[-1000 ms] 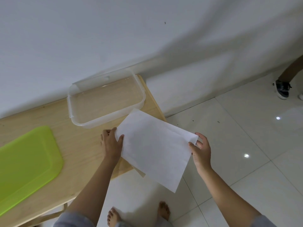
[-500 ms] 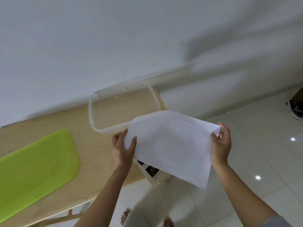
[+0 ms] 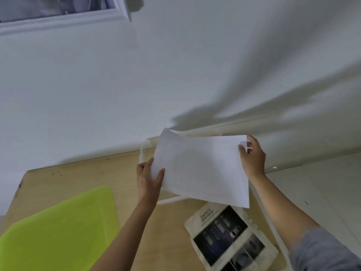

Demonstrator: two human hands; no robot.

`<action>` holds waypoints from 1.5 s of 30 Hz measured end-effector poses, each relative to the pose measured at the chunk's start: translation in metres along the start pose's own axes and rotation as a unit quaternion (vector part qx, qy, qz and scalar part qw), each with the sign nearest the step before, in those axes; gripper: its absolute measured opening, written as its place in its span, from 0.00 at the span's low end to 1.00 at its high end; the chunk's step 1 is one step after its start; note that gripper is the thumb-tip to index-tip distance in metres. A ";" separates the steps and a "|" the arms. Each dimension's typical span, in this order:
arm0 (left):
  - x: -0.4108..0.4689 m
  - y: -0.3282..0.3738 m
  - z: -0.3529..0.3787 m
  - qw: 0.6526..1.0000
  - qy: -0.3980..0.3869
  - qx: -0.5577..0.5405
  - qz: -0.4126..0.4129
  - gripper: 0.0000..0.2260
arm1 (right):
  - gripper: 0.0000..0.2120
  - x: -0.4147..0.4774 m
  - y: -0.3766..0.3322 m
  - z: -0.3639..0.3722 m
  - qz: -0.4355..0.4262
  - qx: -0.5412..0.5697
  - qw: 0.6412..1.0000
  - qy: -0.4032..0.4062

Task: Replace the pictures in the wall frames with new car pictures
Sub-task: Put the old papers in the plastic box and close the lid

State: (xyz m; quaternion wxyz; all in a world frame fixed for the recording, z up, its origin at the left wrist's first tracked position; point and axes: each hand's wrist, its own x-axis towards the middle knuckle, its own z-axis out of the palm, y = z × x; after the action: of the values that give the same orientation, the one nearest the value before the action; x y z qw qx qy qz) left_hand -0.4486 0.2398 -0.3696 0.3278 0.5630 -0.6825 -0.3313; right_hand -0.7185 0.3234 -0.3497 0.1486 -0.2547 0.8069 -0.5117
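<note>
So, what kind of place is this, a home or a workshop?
Probably a plain room in a home, though I cannot be sure: a white wall with a white picture frame on it, a wooden table against that wall, and a pale tiled floor.

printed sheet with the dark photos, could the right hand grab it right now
Probably not yet: the right hand and left hand both pinch the white paper; the printed sheet itself lies exposed.

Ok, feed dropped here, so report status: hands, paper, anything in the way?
Left hand and right hand pinch the white paper at opposite edges. Held over the clear tub. Wall frame up left, nothing in between.
</note>
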 end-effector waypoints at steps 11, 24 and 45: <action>0.025 -0.020 0.012 0.989 -0.082 0.121 -0.035 0.25 | 0.18 0.032 0.003 0.079 -0.049 -0.081 0.993 -0.073; 0.038 -0.024 0.032 0.899 -0.272 0.334 0.075 0.31 | 0.25 0.000 0.016 0.076 -0.151 -0.235 0.954 -0.106; 0.025 -0.016 0.032 0.940 -0.234 0.249 -0.013 0.27 | 0.25 -0.021 0.019 0.057 -0.104 -0.257 0.903 -0.328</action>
State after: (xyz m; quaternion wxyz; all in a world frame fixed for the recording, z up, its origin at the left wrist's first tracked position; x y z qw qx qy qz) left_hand -0.4697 0.2157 -0.3986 0.0037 0.5418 -0.7935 -0.2770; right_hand -0.6773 0.2994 -0.3914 0.2803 -0.5206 0.7847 -0.1864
